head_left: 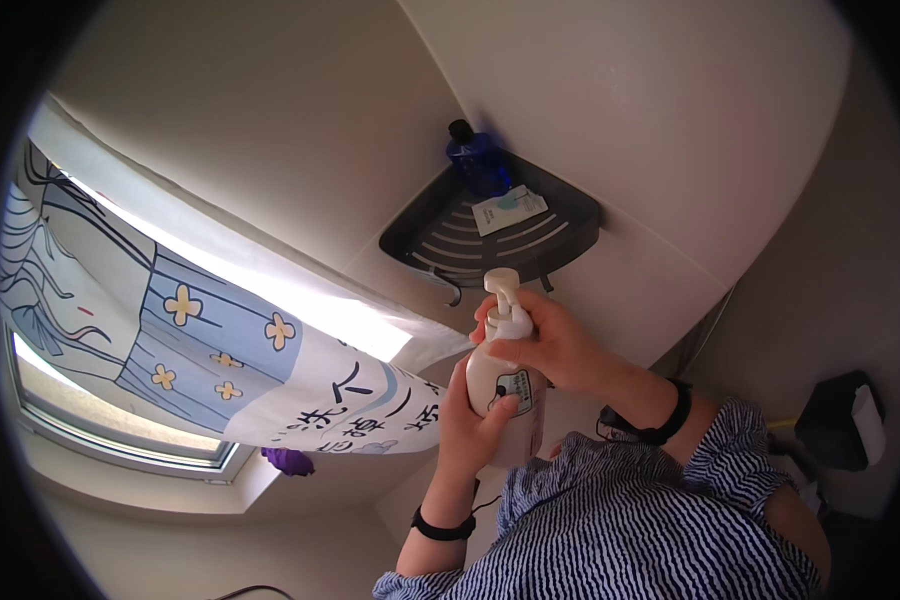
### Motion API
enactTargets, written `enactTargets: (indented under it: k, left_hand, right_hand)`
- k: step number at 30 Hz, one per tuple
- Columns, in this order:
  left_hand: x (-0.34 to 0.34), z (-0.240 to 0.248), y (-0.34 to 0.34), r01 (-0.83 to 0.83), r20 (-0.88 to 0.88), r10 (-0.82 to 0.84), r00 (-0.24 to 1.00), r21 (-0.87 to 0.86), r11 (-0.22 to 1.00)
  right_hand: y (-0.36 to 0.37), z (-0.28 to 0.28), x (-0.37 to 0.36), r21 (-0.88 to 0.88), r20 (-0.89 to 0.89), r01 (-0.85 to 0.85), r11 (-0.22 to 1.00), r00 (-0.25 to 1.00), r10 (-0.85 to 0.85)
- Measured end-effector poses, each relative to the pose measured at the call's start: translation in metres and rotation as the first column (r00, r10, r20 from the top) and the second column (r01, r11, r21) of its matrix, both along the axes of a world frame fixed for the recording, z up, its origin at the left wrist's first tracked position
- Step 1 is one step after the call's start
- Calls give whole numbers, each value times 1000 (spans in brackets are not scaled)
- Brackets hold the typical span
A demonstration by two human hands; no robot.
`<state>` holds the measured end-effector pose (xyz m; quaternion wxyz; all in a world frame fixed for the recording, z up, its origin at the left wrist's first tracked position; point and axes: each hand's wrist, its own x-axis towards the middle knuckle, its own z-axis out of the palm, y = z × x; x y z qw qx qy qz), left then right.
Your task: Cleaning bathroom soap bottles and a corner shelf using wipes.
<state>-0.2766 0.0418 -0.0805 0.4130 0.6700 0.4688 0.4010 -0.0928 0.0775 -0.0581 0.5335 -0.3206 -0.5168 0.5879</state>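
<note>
A white pump bottle (487,378) with a printed label is held up in front of me, its pump head at the top. My left hand (467,432) is wrapped round the lower body, the thumb across its front. At the collar just under the pump head, my right hand (558,345) grips the bottle with fingers behind and thumb in front. Beyond the bottle, a dark corner shelf (395,238) with slots is fixed where the walls meet. On it stand a blue bottle (481,163) with a black cap and a flat white sachet (510,210).
Hooks (454,292) hang under the shelf's front edge. Along the left, a printed curtain (225,320) hangs before a window (120,430). A purple bath puff (288,461) hangs below it. At the right is a black bin-like container (828,420) with a white roll beside it.
</note>
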Motion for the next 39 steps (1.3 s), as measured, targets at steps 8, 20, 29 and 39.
enactTargets:
  k: [8,20,29,39]
  left_hand:
    - [-13,-2,-4,298,467,-137,874,-291,909]
    - [-18,-4,-4,341,325,-253,911,-254,905]
    - [-24,-10,-4,319,217,-280,935,-174,932]
    - [-27,-21,-10,312,337,-222,915,-242,919]
  right_hand:
    - [6,-26,10,-124,-378,-233,965,910,171]
    - [1,20,29,49,-383,-114,992,915,124]
    - [-4,43,33,-81,-164,-341,937,931,325]
    - [-2,-3,15,-129,-151,-125,984,983,105]
